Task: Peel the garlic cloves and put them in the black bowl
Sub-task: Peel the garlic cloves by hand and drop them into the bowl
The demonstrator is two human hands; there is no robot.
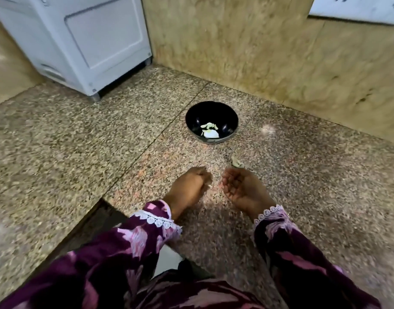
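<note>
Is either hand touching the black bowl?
Apart. The head view shows bare speckled counter between the black bowl and both the left hand and the right hand.

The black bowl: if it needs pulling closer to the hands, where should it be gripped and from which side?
Pinch the near rim of the black bowl, coming from the hands' side. It sits upright and open on the granite counter, with the wall close behind it, so the near edge looks easiest. Keep the fingers shallow; pale garlic pieces lie inside.
</note>
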